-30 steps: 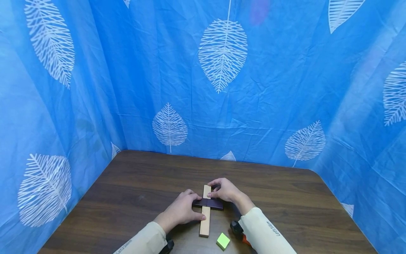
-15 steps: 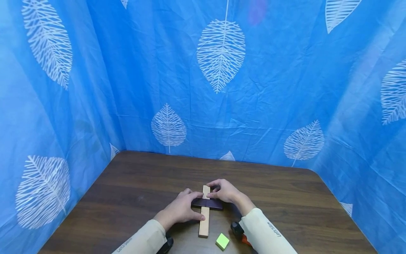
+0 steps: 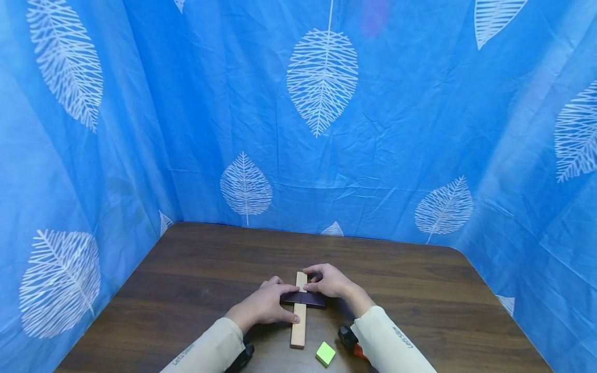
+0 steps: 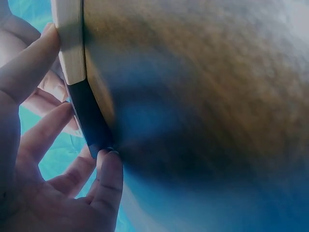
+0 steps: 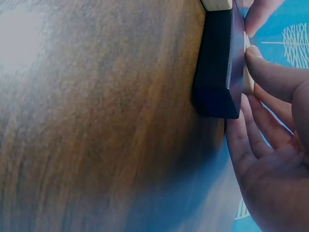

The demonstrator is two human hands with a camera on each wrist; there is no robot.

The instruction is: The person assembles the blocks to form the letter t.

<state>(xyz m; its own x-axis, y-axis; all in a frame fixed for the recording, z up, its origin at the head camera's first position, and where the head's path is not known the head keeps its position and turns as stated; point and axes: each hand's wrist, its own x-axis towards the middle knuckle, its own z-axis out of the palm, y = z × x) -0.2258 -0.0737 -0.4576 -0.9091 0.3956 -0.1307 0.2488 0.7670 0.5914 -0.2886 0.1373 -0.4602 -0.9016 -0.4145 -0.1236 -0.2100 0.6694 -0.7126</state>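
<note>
Light wooden blocks and dark blocks form a cross on the table in the head view. A light block point(image 3: 298, 332) lies near, another light block point(image 3: 301, 280) far, and dark blocks point(image 3: 313, 299) run crosswise between them. My left hand point(image 3: 265, 309) has its thumb on the near light block and its index finger by the far one. In the left wrist view its other fingers bend around the end of the left dark block point(image 4: 91, 116). My right hand point(image 3: 332, 281) pinches the far light block with thumb and index finger, its other fingers behind the right dark block point(image 5: 217, 63).
A lime-green cube point(image 3: 325, 354) lies on the brown wooden table point(image 3: 410, 300), near the front. Black wrist gear point(image 3: 347, 336) sits under the right sleeve, with an orange-red part beside it. A blue curtain point(image 3: 373, 155) with white leaves encloses the table's back and sides.
The whole head view has shifted slightly, so things appear a little farther left. The left index finger has slid rightward toward the far light block. The blocks keep their arrangement.
</note>
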